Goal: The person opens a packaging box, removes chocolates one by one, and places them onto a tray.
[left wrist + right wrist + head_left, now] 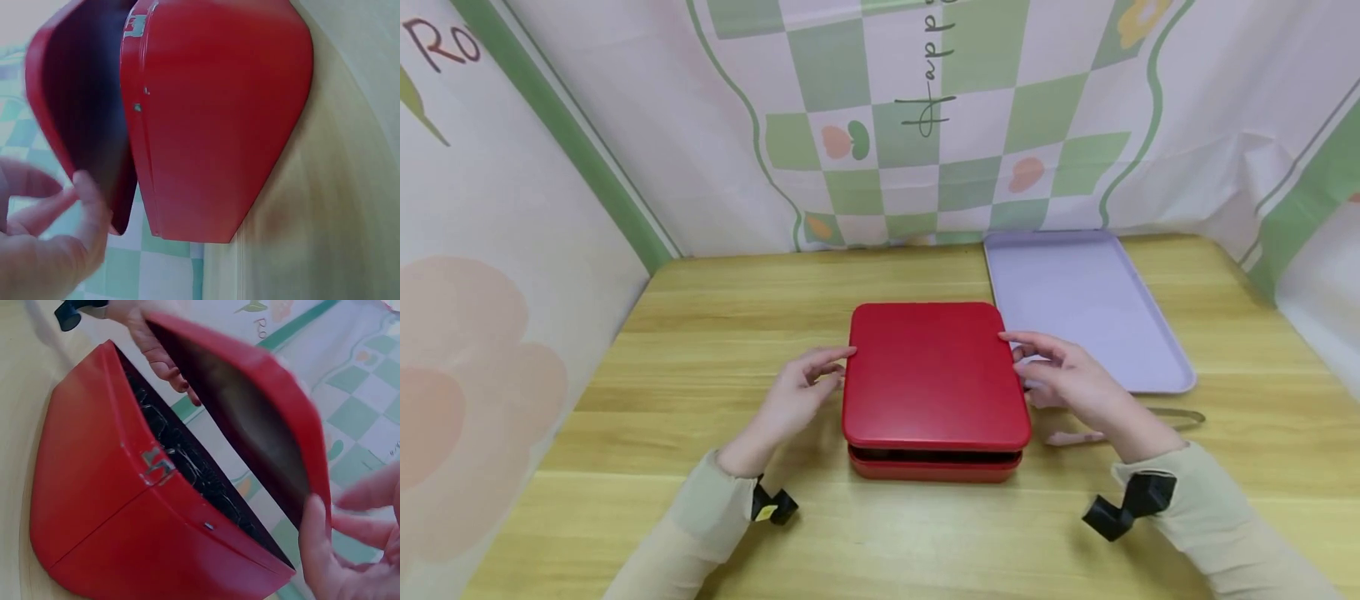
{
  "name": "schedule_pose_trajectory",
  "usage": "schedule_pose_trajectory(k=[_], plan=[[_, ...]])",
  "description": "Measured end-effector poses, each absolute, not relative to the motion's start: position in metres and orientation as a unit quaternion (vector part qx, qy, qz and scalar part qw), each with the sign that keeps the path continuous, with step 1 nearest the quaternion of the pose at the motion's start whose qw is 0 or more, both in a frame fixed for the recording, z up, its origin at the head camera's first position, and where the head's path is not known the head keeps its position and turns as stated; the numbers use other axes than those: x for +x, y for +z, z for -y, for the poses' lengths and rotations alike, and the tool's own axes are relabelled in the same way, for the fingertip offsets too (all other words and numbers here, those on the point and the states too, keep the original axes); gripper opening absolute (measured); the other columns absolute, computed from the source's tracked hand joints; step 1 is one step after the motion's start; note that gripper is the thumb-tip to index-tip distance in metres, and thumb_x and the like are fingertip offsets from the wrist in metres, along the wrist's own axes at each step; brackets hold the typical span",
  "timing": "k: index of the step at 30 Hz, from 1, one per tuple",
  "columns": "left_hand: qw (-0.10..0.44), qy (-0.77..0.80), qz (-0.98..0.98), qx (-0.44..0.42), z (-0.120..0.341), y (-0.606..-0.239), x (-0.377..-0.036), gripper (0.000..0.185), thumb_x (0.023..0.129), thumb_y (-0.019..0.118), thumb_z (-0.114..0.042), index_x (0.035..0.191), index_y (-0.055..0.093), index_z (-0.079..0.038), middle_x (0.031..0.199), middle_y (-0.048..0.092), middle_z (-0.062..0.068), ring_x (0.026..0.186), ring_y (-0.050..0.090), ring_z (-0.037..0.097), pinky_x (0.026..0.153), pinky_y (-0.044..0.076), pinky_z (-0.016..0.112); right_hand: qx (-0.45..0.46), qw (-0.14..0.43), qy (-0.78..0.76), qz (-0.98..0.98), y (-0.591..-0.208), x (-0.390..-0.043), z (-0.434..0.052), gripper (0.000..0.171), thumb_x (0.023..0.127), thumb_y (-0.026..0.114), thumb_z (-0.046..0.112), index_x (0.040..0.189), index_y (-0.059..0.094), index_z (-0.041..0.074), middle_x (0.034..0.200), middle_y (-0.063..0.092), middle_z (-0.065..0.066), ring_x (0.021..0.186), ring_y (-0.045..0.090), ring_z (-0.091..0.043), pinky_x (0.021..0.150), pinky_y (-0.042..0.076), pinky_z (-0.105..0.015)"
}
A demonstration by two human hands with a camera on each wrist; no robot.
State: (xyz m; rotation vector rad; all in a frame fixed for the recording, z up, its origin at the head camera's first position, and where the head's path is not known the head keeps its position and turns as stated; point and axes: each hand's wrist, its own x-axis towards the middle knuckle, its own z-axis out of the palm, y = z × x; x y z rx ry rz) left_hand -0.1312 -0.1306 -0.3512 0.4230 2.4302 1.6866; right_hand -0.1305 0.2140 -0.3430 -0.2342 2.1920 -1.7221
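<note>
A red square lid [936, 375] is held by both hands above a red metal box [936, 469]. My left hand [790, 400] pinches the lid's left edge; my right hand [1086, 383] pinches its right edge. In both wrist views the lid is apart from the box's rim and tilted, with a gap between them. Through that gap, the right wrist view shows dark, shiny contents [187, 469] whose kind I cannot tell. Paint is chipped off the box wall [212, 119] near its rim.
A pale purple tray [1075, 300] lies at the back right of the wooden table [730, 317]. Below the right forearm lies a partly hidden tool with a metal arm [1180, 414] and a pale pink part [1075, 437]. A patterned curtain [902, 108] hangs behind the table.
</note>
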Motion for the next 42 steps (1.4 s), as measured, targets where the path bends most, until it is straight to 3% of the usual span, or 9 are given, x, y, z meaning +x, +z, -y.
schedule_pose_trajectory(k=[5,11,17,23,26,31,33,36,42], plan=[[0.061,0.587,-0.789,0.172,0.132,-0.351,-0.132,0.045,0.087,0.048,0.015,0.130,0.052,0.005,0.128,0.051,0.021,0.111,0.056,0.033,0.097,0.051,0.042,-0.104,0.173,-0.641,-0.740,-0.346,-0.131,-0.220,0.047,0.095,0.047,0.003,0.139,0.044,0.018,0.109,0.048,0.003,0.080,0.061,-0.008,0.065,0.058,-0.027],[0.044,0.600,-0.780,0.172,0.133,-0.352,-0.133,0.045,0.083,0.055,0.018,0.126,0.055,0.008,0.130,0.048,0.021,0.113,0.056,0.034,0.098,0.050,0.032,-0.157,0.153,-0.643,-0.734,-0.350,-0.132,-0.221,0.052,0.091,0.057,0.000,0.139,0.044,0.017,0.104,0.057,0.004,0.082,0.061,-0.006,0.062,0.058,-0.027],[0.032,0.596,-0.784,0.169,0.135,-0.351,-0.132,0.044,0.082,0.060,0.014,0.126,0.058,0.004,0.125,0.052,0.018,0.109,0.057,0.030,0.098,0.050,0.039,-0.173,0.140,-0.648,-0.729,-0.351,-0.131,-0.219,0.045,0.090,0.057,-0.002,0.131,0.053,0.019,0.101,0.064,0.004,0.088,0.063,-0.008,0.067,0.060,-0.030],[0.000,0.597,-0.787,0.158,0.138,-0.352,-0.131,0.038,0.088,0.056,0.008,0.126,0.058,0.002,0.119,0.056,0.018,0.103,0.061,0.023,0.088,0.054,0.022,-0.163,0.050,-0.613,-0.772,-0.349,-0.133,-0.215,0.039,0.088,0.060,-0.002,0.114,0.069,0.025,0.097,0.063,0.013,0.083,0.061,-0.002,0.066,0.058,-0.019],[-0.029,0.588,-0.794,0.150,0.136,-0.349,-0.134,0.032,0.089,0.057,0.004,0.120,0.063,0.001,0.112,0.061,0.016,0.091,0.060,0.013,0.072,0.052,0.015,-0.193,-0.025,-0.636,-0.747,-0.348,-0.138,-0.209,0.041,0.085,0.058,-0.011,0.103,0.075,0.022,0.095,0.063,0.013,0.082,0.057,0.000,0.068,0.052,-0.010],[-0.103,0.573,-0.797,0.163,0.129,-0.343,-0.145,0.017,0.088,0.061,0.001,0.102,0.070,0.005,0.102,0.065,0.016,0.080,0.053,0.006,0.066,0.047,0.014,-0.223,-0.115,-0.707,-0.661,-0.343,-0.152,-0.198,0.035,0.081,0.060,-0.017,0.092,0.077,0.011,0.093,0.066,0.007,0.088,0.057,-0.005,0.072,0.050,-0.011],[-0.124,0.590,-0.780,0.168,0.127,-0.341,-0.153,0.016,0.088,0.061,0.003,0.100,0.069,0.009,0.102,0.063,0.018,0.086,0.055,0.004,0.073,0.050,0.014,-0.214,-0.115,-0.724,-0.646,-0.339,-0.159,-0.196,0.033,0.081,0.063,-0.015,0.092,0.077,0.013,0.094,0.067,0.006,0.091,0.060,-0.005,0.073,0.052,-0.012],[-0.139,0.611,-0.762,0.160,0.125,-0.335,-0.166,0.019,0.088,0.060,0.004,0.104,0.068,0.010,0.102,0.062,0.020,0.084,0.055,0.004,0.066,0.047,0.012,-0.189,-0.110,-0.721,-0.657,-0.331,-0.169,-0.193,0.036,0.082,0.063,-0.013,0.091,0.077,0.018,0.094,0.070,0.010,0.092,0.061,-0.002,0.072,0.052,-0.010],[-0.111,0.628,-0.759,0.129,0.116,-0.317,-0.204,0.028,0.090,0.059,0.000,0.117,0.062,0.010,0.111,0.063,0.026,0.081,0.060,-0.002,0.075,0.058,0.020,-0.117,-0.072,-0.758,-0.637,-0.318,-0.201,-0.196,0.027,0.084,0.066,-0.002,0.084,0.076,0.024,0.080,0.072,0.010,0.072,0.065,0.000,0.065,0.056,-0.014]])
